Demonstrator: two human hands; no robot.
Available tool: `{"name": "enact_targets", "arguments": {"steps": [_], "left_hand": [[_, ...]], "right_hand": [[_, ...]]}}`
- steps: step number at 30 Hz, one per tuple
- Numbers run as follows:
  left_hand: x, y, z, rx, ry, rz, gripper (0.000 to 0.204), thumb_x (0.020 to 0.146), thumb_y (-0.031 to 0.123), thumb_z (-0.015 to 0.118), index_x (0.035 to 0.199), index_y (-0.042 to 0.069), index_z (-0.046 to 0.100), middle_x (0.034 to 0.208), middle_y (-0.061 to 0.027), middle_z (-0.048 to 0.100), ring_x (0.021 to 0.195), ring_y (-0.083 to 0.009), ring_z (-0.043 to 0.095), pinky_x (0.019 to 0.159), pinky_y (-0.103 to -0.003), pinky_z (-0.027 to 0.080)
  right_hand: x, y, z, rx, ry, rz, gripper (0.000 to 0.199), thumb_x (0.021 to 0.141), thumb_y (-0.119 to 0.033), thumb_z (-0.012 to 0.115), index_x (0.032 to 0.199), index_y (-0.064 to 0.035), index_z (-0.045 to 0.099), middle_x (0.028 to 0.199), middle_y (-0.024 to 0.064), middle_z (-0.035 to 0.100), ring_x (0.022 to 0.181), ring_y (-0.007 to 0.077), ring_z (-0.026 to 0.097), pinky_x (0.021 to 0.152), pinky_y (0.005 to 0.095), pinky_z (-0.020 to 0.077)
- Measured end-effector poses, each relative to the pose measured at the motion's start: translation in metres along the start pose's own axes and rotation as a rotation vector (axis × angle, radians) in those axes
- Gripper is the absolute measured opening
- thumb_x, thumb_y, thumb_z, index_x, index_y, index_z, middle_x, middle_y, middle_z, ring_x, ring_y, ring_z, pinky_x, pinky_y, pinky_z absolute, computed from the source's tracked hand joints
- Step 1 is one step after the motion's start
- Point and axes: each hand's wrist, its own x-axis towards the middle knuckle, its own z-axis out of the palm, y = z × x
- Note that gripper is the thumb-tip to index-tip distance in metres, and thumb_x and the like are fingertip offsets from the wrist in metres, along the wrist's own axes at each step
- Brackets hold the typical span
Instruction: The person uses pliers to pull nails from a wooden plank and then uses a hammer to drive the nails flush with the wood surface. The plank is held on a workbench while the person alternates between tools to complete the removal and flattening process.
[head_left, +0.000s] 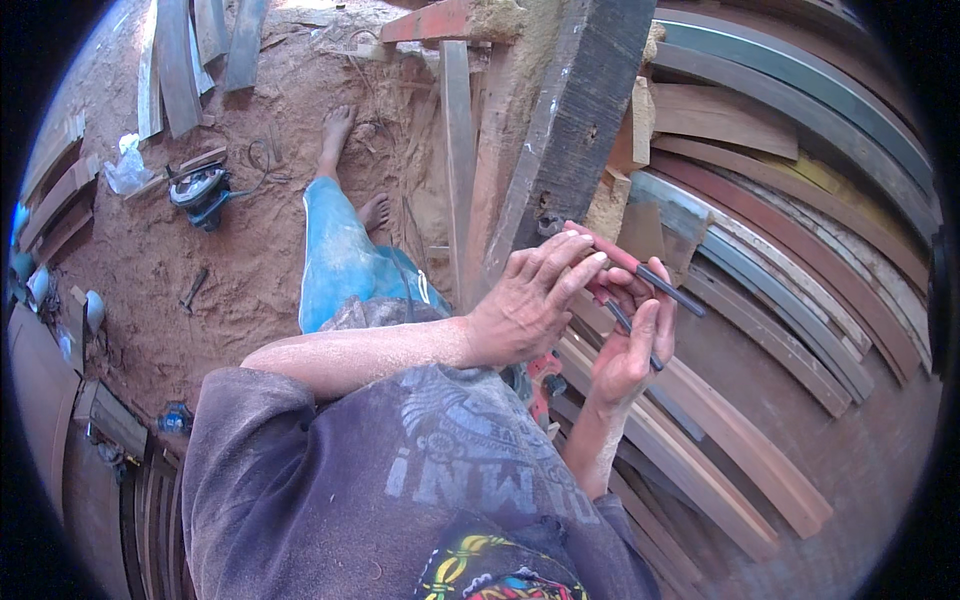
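Nearest the camera is the person's grey printed shirt [420,480], dusted with sawdust. Both forearms rise from it toward the picture's middle. The left hand [525,300] lies across the front, its grip closed with the fingertips pinching the near end of a dark pencil-like stick [668,289]. That stick runs out toward 4 o'clock from the fingertips, just right of centre. The right hand [628,345] sits just at 4 o'clock of the left, palm turned up, its grip loosely curled around a second dark stick [628,327] that lies across the palm. The two hands touch at the fingers.

Behind the hands, at 12 o'clock, a dark weathered beam [570,130] leans upward. To the right, from 1 to 5 o'clock, a stack of long planks [780,250] in red, grey and brown fans out.

At 10 o'clock of the hands the person's leg in blue trousers [345,260] stretches to a bare foot [336,130] on the sandy floor [250,260]. Farther out at 10 o'clock a circular saw [200,192] rests on the sand with its cord beside it, and a hammer [192,290] lies nearer, at 9 o'clock. More boards [180,60] lie at 11 o'clock near the top edge.
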Motion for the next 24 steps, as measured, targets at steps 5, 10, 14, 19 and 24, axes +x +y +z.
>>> {"name": "enact_targets", "arguments": {"steps": [5,10,14,19,24], "left_hand": [[0.008,0.003,0.005,0.026,0.020,-0.020,0.100,0.076,0.002,0.073,0.166,0.004,0.029,0.165,-0.0227,0.037,0.155,-0.0451,0.037,0.120,-0.055,0.034],[0.014,0.007,0.004,0.052,0.034,-0.044,0.101,0.076,0.003,0.073,0.166,0.003,0.028,0.166,-0.0232,0.036,0.156,-0.0449,0.036,0.120,-0.055,0.033],[0.015,0.007,0.005,0.074,0.039,-0.048,0.102,0.076,0.005,0.075,0.167,0.003,0.028,0.167,-0.0236,0.034,0.157,-0.0449,0.035,0.121,-0.055,0.032],[0.017,0.007,0.003,0.077,0.065,-0.052,0.106,0.075,0.007,0.078,0.167,0.001,0.027,0.167,-0.0238,0.034,0.157,-0.0447,0.034,0.123,-0.055,0.030],[0.035,0.003,0.004,0.043,0.086,-0.050,0.107,0.074,0.008,0.080,0.167,0.001,0.027,0.164,-0.0231,0.040,0.156,-0.0403,0.038,0.124,-0.054,0.029]], "right_hand": [[0.005,-0.001,0.008,-0.004,0.007,-0.039,0.051,0.116,-0.023,0.047,0.157,0.0082,0.045,0.126,0.0215,0.070,0.119,0.0290,0.069,0.101,0.0431,0.0559],[0.006,-0.002,0.007,-0.017,-0.058,-0.075,0.052,0.115,-0.020,0.048,0.159,0.0080,0.043,0.135,0.0242,0.067,0.122,0.0292,0.068,0.103,0.0443,0.0553],[0.008,-0.004,0.006,-0.033,-0.110,-0.093,0.052,0.115,-0.018,0.049,0.159,0.0077,0.042,0.143,0.0266,0.065,0.123,0.0288,0.068,0.104,0.0451,0.0554],[0.008,-0.007,0.011,-0.034,-0.127,-0.080,0.052,0.115,-0.019,0.049,0.160,0.0066,0.043,0.145,0.0258,0.064,0.125,0.0284,0.068,0.105,0.0446,0.0557],[0.011,-0.013,0.018,-0.064,-0.109,-0.052,0.054,0.116,-0.028,0.052,0.158,0.0059,0.046,0.140,0.0215,0.066,0.123,0.0255,0.067,0.105,0.0427,0.0547]]}}
